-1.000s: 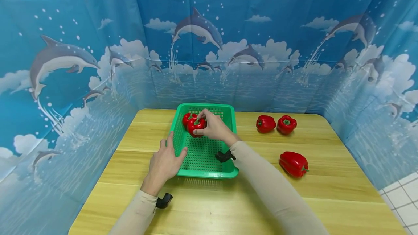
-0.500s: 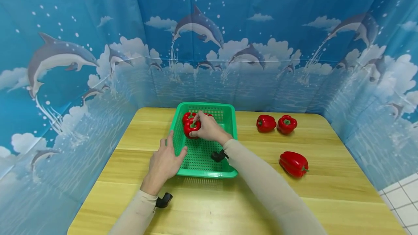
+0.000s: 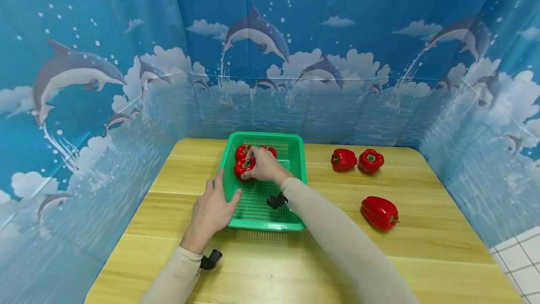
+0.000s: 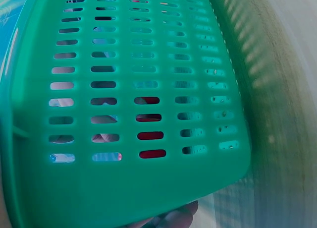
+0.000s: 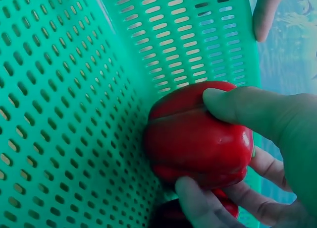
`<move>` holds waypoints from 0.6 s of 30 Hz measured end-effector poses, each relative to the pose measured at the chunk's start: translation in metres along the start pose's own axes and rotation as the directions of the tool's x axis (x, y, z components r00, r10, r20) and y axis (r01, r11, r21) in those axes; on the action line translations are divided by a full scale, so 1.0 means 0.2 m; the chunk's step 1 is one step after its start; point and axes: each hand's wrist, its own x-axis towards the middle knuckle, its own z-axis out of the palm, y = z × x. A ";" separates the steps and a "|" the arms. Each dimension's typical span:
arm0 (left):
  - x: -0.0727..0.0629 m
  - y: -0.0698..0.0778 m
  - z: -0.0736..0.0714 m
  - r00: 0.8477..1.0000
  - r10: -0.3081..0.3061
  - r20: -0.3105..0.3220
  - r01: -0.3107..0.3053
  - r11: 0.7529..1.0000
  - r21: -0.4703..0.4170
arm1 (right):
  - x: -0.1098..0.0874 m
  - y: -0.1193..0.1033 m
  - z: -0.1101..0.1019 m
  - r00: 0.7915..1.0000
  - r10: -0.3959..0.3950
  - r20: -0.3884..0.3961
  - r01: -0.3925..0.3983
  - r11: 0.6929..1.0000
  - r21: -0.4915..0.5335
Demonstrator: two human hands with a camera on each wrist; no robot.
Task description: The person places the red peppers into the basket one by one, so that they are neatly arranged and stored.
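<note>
While pinching red pepper (image 3: 240, 168) in right hand (image 3: 265, 165), inside green basket (image 3: 270, 225) near two other peppers (image 3: 242, 151), with left hand (image 3: 211, 211) spread at rim (image 3: 225, 154), could topple it or jostle others if releasing tilted or pushing too far.

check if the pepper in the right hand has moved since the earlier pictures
Yes: in the head view, the held pepper has moved left, nearer the green basket's left wall.
</note>
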 end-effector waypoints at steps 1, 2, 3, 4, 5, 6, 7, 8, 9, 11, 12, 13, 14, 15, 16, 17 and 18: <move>0.00 0.00 0.00 1.000 0.000 0.000 0.000 1.000 -0.001 | 0.00 0.00 0.00 1.000 -0.001 0.001 0.001 1.000 0.000; 0.00 0.00 0.00 1.000 0.000 0.000 0.000 1.000 0.000 | 0.00 0.00 0.00 1.000 -0.002 0.003 0.002 1.000 0.002; 0.00 0.00 0.00 1.000 0.000 0.001 0.000 1.000 0.000 | 0.00 0.01 0.00 1.000 0.001 0.006 -0.001 1.000 0.001; 0.00 0.00 0.00 1.000 0.001 0.001 -0.001 1.000 0.000 | 0.01 0.01 0.00 1.000 0.002 0.009 -0.002 1.000 -0.002; 0.00 0.00 0.00 1.000 0.001 0.001 -0.001 1.000 0.001 | 0.01 0.01 0.01 1.000 0.001 0.011 -0.001 1.000 -0.011; 0.00 0.00 0.00 1.000 0.002 0.001 -0.002 1.000 0.001 | 0.01 0.00 0.01 1.000 0.000 0.012 0.000 1.000 -0.017; 0.00 0.00 -0.01 1.000 0.002 0.001 -0.002 1.000 0.002 | 0.01 0.00 0.01 1.000 0.000 0.014 0.001 1.000 -0.020; 0.00 0.01 -0.01 1.000 0.002 0.002 -0.002 1.000 0.004 | 0.01 0.00 0.01 1.000 -0.002 0.015 0.002 1.000 -0.026; 0.00 0.01 -0.01 1.000 0.002 0.003 -0.002 1.000 0.005 | 0.01 0.00 0.01 1.000 -0.003 0.017 0.004 0.999 -0.034; 0.00 0.01 -0.01 1.000 0.000 0.004 0.000 1.000 0.007 | 0.00 0.00 0.01 1.000 -0.006 0.020 0.007 0.999 -0.040; 0.00 0.01 -0.01 1.000 -0.001 0.005 0.001 1.000 0.007 | 0.00 -0.01 0.01 1.000 -0.005 0.023 0.006 0.999 -0.037; 0.00 0.01 -0.01 1.000 -0.002 0.006 0.002 1.000 0.008 | 0.00 -0.01 0.01 1.000 -0.003 0.026 0.004 0.999 -0.038; 0.00 0.01 -0.01 1.000 -0.003 0.007 0.003 1.000 0.009 | 0.00 -0.01 0.01 1.000 -0.002 0.030 0.003 0.999 -0.041; 0.00 0.01 -0.01 1.000 -0.003 0.007 0.003 1.000 0.011 | -0.01 -0.01 0.01 0.999 -0.001 0.034 0.003 0.999 -0.043; 0.00 0.01 -0.01 1.000 -0.003 0.007 0.003 1.000 0.011 | -0.01 -0.01 0.01 0.999 -0.002 0.036 0.004 0.999 -0.044; 0.00 0.01 -0.01 1.000 -0.003 0.008 0.003 1.000 0.012 | -0.01 -0.01 0.01 0.999 -0.003 0.037 0.005 0.999 -0.046; 0.00 0.01 -0.01 1.000 -0.004 0.008 0.004 1.000 0.014 | -0.01 -0.01 0.01 0.999 -0.006 0.036 0.008 0.999 -0.050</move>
